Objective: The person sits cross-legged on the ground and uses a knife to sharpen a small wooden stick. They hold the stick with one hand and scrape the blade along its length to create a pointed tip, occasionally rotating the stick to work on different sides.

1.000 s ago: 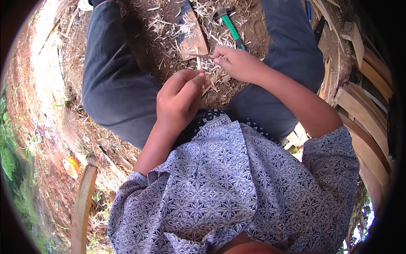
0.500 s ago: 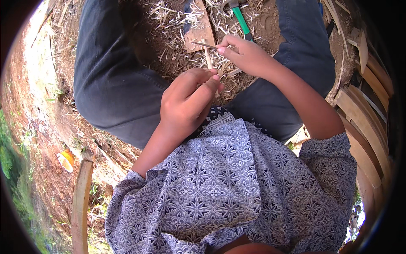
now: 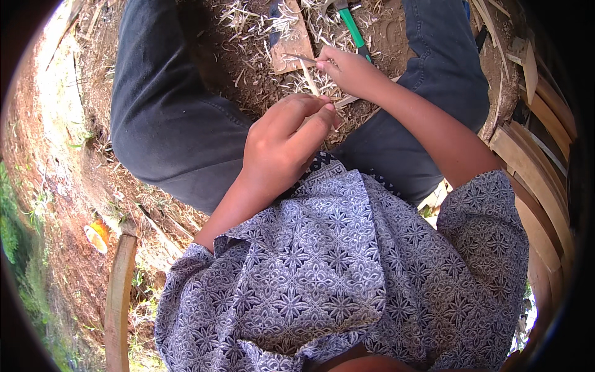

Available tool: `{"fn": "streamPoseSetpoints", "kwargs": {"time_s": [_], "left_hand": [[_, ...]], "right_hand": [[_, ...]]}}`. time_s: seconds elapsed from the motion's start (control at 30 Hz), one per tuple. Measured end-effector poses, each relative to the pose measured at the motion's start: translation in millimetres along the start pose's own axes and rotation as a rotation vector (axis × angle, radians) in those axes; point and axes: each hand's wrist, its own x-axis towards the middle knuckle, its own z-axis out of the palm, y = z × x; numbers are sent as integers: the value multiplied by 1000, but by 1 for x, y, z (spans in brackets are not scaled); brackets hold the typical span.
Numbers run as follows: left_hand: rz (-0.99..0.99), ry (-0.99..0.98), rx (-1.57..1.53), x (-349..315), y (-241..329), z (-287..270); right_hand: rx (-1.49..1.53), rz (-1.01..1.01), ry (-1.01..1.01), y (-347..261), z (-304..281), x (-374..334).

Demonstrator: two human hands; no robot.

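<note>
Between my knees, my left hand (image 3: 280, 141) pinches a slim pale wooden stick (image 3: 308, 79), whose far end points away from me. My right hand (image 3: 348, 69), farther off and to the right, is closed around a knife; its handle is hidden in the fingers. The thin knife blade (image 3: 299, 58) points left and crosses the stick near its far end. Whether the edge touches the wood I cannot tell. Just beyond lies a flat wooden board (image 3: 300, 43) with curled pale shavings (image 3: 284, 23) on it.
A tool with a green handle (image 3: 352, 30), its metal head partly cut off, lies right of the board. Shavings cover the soil around it. Curved wooden slats (image 3: 536, 173) are stacked at the right. A wooden post (image 3: 119, 291) and an orange object (image 3: 97, 236) are at the left.
Both hands have shifted slightly, the left one right and a little farther from me, the right one a little farther away. Stick and knife moved with them; both grips stay the same.
</note>
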Motion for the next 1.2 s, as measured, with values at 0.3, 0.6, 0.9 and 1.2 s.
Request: {"fn": "streamPoseSetpoints", "kwargs": {"time_s": [0.3,0.6,0.9,1.2], "left_hand": [[-31,46,19,-4,-4,-5],[-46,36,35,0,-3,-5],[-53,57,72,-2,2,-5],[-18,78,86,-2,1,-2]], "right_hand": [[76,110,-127,-71,-50,-48],[-36,56,-113,-36,-26,-21],[-33,109,-47,-17,-9,3],[0,15,-153,-71,-57,-56]]}}
